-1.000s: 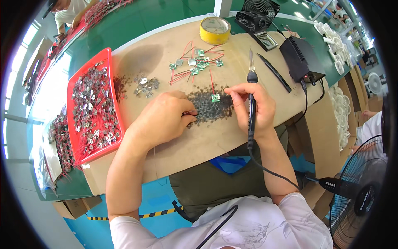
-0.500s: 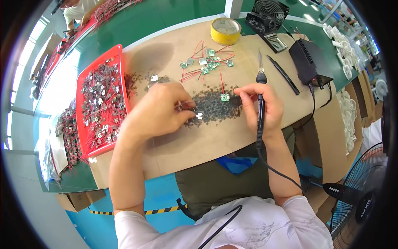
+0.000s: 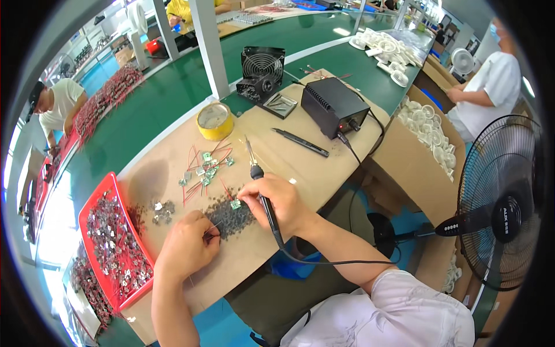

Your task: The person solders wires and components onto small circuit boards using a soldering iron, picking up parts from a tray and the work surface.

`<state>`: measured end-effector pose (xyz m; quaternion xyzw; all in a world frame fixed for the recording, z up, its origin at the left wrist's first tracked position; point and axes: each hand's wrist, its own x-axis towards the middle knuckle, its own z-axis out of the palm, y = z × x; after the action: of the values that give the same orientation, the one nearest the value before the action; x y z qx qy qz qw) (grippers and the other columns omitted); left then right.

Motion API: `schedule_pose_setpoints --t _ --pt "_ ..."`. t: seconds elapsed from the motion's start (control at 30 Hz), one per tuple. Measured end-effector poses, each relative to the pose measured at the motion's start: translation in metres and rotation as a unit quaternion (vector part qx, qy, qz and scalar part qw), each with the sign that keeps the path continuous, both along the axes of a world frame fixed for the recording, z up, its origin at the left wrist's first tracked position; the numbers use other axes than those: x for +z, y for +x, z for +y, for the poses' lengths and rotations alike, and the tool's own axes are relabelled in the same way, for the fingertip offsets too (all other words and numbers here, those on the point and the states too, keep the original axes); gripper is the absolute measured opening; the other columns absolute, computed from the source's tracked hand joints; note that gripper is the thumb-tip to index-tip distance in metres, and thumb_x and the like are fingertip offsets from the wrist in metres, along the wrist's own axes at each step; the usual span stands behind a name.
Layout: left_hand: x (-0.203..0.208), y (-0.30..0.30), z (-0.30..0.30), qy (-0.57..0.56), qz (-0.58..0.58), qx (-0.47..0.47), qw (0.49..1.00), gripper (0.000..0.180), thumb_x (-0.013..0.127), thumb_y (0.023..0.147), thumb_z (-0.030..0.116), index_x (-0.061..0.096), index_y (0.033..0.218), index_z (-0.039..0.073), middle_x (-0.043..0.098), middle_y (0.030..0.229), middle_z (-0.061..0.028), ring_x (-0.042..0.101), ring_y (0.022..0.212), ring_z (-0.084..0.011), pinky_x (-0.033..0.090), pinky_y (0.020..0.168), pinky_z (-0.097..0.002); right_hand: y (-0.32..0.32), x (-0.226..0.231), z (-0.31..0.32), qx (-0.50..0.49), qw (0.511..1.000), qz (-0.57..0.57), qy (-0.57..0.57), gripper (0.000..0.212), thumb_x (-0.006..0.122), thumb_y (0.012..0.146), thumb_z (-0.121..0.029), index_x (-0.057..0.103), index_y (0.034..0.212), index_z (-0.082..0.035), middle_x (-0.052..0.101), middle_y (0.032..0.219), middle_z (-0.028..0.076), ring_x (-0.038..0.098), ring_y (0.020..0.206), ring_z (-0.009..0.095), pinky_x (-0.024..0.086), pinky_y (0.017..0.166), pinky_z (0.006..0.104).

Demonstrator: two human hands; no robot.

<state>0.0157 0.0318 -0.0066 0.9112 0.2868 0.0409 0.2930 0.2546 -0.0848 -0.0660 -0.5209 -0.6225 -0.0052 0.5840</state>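
Observation:
My right hand (image 3: 280, 202) is wrapped round a soldering iron (image 3: 267, 209), its tip pointing up and away from me. The thumb and forefinger of that hand are at a small green circuit board (image 3: 235, 204) with a red wire, beside a pile of tiny dark round parts (image 3: 234, 221). At the pile's left edge my left hand (image 3: 189, 240) is closed, fingertips pinched together; a thin sliver shows there, too small to name. Farther off lie several green boards with red wires (image 3: 207, 169). A small cluster of metal parts (image 3: 163, 211) sits left of the pile.
A red tray (image 3: 107, 184) of wired parts stands at the left. Beyond are a yellow tape roll (image 3: 215, 122), a small black fan (image 3: 261, 69), a black pen-like tool (image 3: 300, 142) and a black power box (image 3: 335, 104). A standing fan (image 3: 503, 208) and cartons (image 3: 416, 156) are at right.
The view has swung to the right, bringing in the standing fan and a co-worker there. The silvery part seen by my left fingertips no longer shows. My right hand still holds the iron.

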Motion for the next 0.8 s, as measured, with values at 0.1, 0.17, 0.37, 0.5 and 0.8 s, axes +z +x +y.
schedule_pose_setpoints --t 0.1,0.17,0.37,0.5,0.8 --pt "0.012 0.003 -0.002 0.029 -0.020 0.015 0.999 0.017 0.085 0.079 0.006 0.082 0.094 -0.002 0.075 0.095 -0.0171 0.078 0.085 -0.0324 0.064 0.081 -0.0426 0.004 0.001 -0.002 -0.006 1.000 0.001 0.002 0.024 0.078 0.090 0.009 0.074 0.108 -0.006 0.076 0.092 0.010 0.072 0.084 0.033 0.059 0.077 0.0431" --pt "0.030 -0.004 -0.003 0.052 0.063 0.023 0.996 0.015 0.081 0.081 0.010 0.081 0.092 0.000 0.076 0.102 -0.0185 0.076 0.097 -0.0413 0.062 0.089 -0.0497 0.005 0.001 -0.003 -0.010 1.000 -0.002 0.005 0.024 0.078 0.090 0.009 0.074 0.108 -0.006 0.076 0.092 0.010 0.072 0.083 0.033 0.059 0.077 0.0431" --pt "0.026 -0.008 -0.012 0.131 0.154 0.023 0.979 0.017 0.072 0.081 0.008 0.081 0.093 -0.001 0.077 0.100 -0.0213 0.077 0.097 -0.0434 0.063 0.092 -0.0520 0.004 0.000 -0.003 -0.005 1.000 0.005 0.011 0.023 0.079 0.090 0.008 0.074 0.109 -0.005 0.076 0.092 0.010 0.072 0.084 0.032 0.059 0.077 0.0431" --pt "0.017 -0.007 -0.013 0.160 0.187 0.028 0.969 0.020 0.070 0.081 0.007 0.080 0.094 -0.004 0.078 0.101 -0.0240 0.077 0.098 -0.0451 0.063 0.093 -0.0530 0.000 -0.003 -0.003 -0.003 1.000 0.004 0.008 0.024 0.079 0.089 0.008 0.074 0.108 -0.005 0.077 0.094 0.011 0.073 0.086 0.033 0.059 0.077 0.0426" --pt "0.016 -0.001 0.003 0.165 0.157 0.001 0.974 0.017 0.067 0.080 0.010 0.077 0.083 -0.004 0.076 0.099 -0.0285 0.075 0.102 -0.0485 0.061 0.097 -0.0560 0.003 -0.001 0.000 -0.020 1.000 0.008 -0.022 0.018 0.085 0.095 0.005 0.079 0.107 -0.007 0.079 0.095 0.008 0.072 0.075 0.016 0.056 0.064 0.0306"
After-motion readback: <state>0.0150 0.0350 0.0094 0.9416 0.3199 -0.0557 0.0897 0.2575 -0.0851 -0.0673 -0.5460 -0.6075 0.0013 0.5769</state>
